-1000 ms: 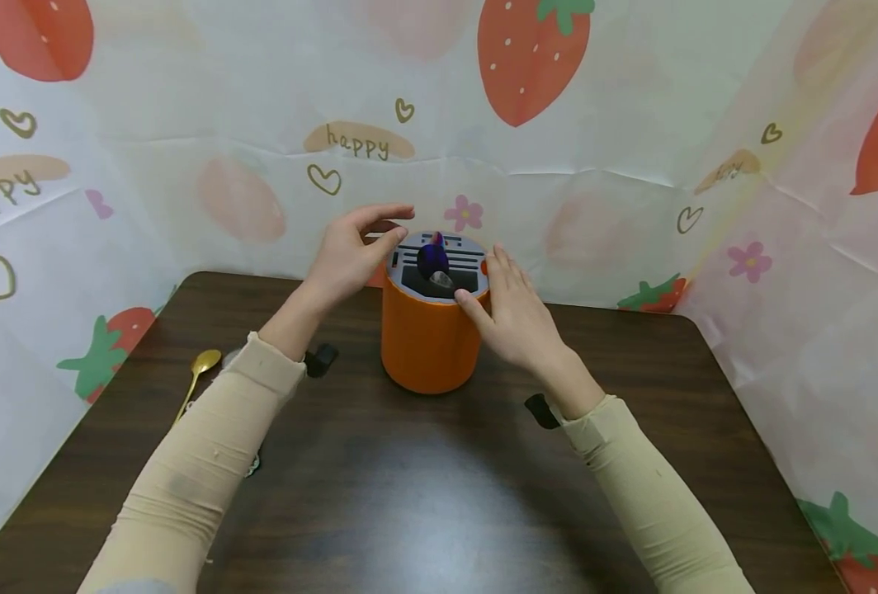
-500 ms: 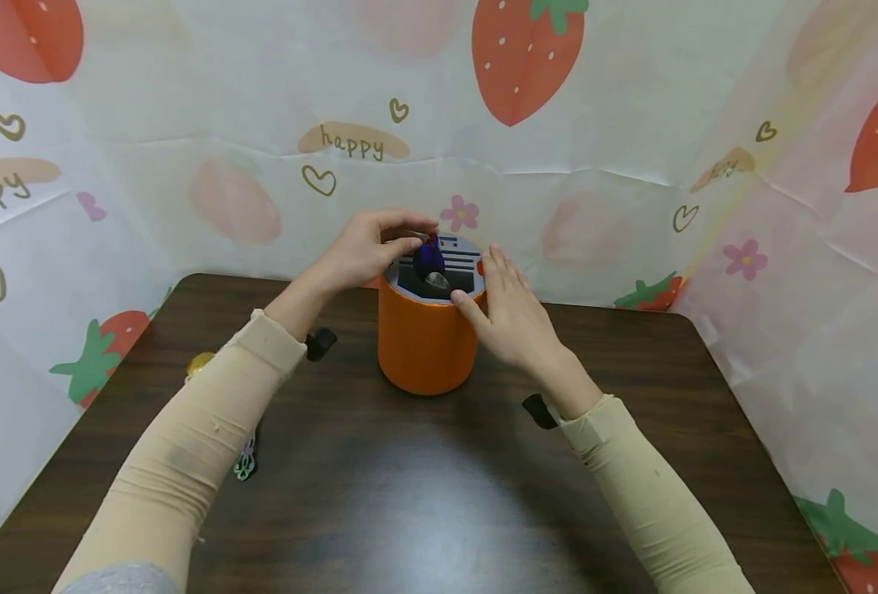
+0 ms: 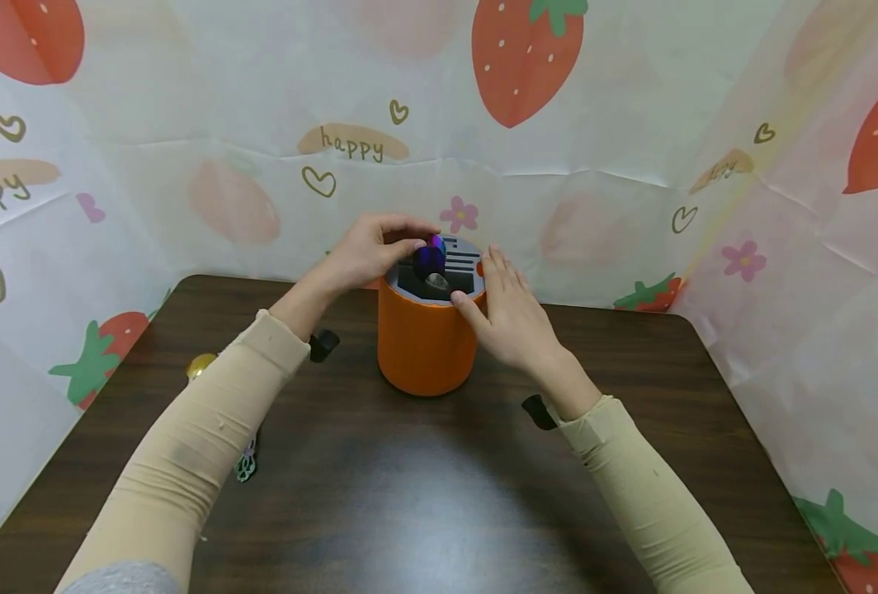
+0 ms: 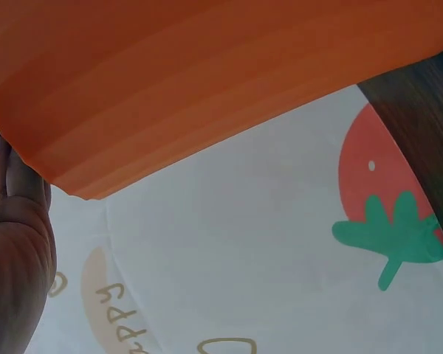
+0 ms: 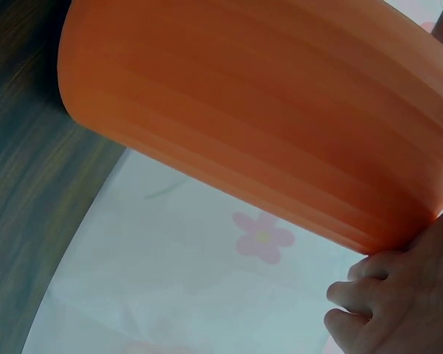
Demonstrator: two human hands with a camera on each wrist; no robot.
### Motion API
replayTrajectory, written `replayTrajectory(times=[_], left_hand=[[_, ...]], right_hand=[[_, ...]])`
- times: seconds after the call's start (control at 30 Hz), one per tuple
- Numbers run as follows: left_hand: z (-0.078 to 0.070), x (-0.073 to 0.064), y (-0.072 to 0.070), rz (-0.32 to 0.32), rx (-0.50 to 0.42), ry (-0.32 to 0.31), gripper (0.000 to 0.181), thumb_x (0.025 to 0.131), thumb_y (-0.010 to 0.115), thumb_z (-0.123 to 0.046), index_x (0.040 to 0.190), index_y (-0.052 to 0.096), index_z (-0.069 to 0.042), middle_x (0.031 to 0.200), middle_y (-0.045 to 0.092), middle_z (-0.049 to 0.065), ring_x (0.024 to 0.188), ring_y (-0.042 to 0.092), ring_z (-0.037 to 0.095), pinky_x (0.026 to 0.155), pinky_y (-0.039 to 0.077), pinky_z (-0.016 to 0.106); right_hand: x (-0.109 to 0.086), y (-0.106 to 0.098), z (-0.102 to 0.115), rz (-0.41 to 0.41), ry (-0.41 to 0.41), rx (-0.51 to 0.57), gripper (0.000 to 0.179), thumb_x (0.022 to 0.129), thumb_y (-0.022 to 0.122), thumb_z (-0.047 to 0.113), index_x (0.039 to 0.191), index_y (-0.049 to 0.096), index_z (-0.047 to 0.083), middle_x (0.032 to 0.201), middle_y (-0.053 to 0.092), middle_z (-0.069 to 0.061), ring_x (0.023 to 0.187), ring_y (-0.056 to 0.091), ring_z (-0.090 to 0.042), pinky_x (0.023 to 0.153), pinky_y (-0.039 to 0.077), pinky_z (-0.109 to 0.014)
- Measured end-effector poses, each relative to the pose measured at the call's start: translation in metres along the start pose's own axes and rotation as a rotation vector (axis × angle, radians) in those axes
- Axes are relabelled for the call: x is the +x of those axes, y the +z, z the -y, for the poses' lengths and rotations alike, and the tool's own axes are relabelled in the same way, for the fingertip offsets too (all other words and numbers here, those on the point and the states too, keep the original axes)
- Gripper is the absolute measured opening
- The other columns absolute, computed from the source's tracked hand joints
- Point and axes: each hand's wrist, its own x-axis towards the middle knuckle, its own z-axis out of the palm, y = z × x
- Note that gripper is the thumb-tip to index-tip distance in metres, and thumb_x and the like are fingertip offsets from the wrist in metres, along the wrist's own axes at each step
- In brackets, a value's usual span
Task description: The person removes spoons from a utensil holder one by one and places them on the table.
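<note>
An orange cylindrical holder (image 3: 426, 346) with a grey slotted top (image 3: 463, 257) stands upright near the back of the table. Shiny blue-purple spoon heads (image 3: 430, 261) rise from its top, and a small silver spoon bowl (image 3: 437, 281) shows in front of them. My left hand (image 3: 372, 250) reaches over the rim from the left, thumb and fingers pinching at the iridescent purple spoon piece; the fingers partly hide the contact. With fingers straight, my right hand (image 3: 515, 313) rests against the holder's right rim. Both wrist views are mostly filled by the holder's orange wall (image 4: 207, 74).
The gold bowl of a spoon (image 3: 200, 365) lies at the table's left, partly behind the left sleeve (image 3: 186, 445). A green openwork handle end (image 3: 246, 464) sticks out from under that forearm. A strawberry-print cloth (image 3: 595, 107) hangs behind the dark wooden table (image 3: 424, 495).
My left hand has moved right, from beside the rim to over the top, its fingers closing on the purple spoon piece. My right hand has stayed on the rim.
</note>
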Motion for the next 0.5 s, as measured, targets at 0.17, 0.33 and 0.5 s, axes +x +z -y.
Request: replayTrajectory(times=[0.17, 0.33, 0.5], left_hand=[[-0.0004, 0.001, 0.001, -0.024, -0.016, -0.037, 0.029, 0.106, 0.061, -0.007, 0.133, 0.07, -0.004, 0.129, 0.07, 0.014, 0.112, 0.067, 0.024, 0.096, 0.058, 0.033], [-0.0005, 0.0013, 0.0023, -0.047, -0.057, -0.064, 0.029, 0.105, 0.061, -0.007, 0.132, 0.07, -0.003, 0.127, 0.07, 0.015, 0.111, 0.068, 0.025, 0.094, 0.06, 0.032], [-0.0002, 0.0008, 0.0034, -0.08, -0.096, -0.096, 0.029, 0.105, 0.062, -0.008, 0.132, 0.07, -0.002, 0.128, 0.07, 0.016, 0.11, 0.07, 0.027, 0.088, 0.061, 0.029]], right_hand=[[-0.0006, -0.0006, 0.001, -0.006, 0.0, 0.0, 0.094, 0.102, 0.024, 0.076, 0.169, 0.005, 0.012, 0.175, 0.004, -0.013, 0.16, 0.008, -0.033, 0.13, 0.004, -0.049], [-0.0006, -0.001, 0.0015, -0.002, 0.008, -0.007, 0.094, 0.102, 0.023, 0.077, 0.169, 0.004, 0.012, 0.175, 0.003, -0.011, 0.161, 0.007, -0.031, 0.13, 0.004, -0.048], [-0.0007, -0.0008, 0.0016, 0.006, 0.008, -0.003, 0.095, 0.102, 0.024, 0.076, 0.168, 0.004, 0.012, 0.175, 0.002, -0.011, 0.161, 0.005, -0.029, 0.13, 0.003, -0.048]])
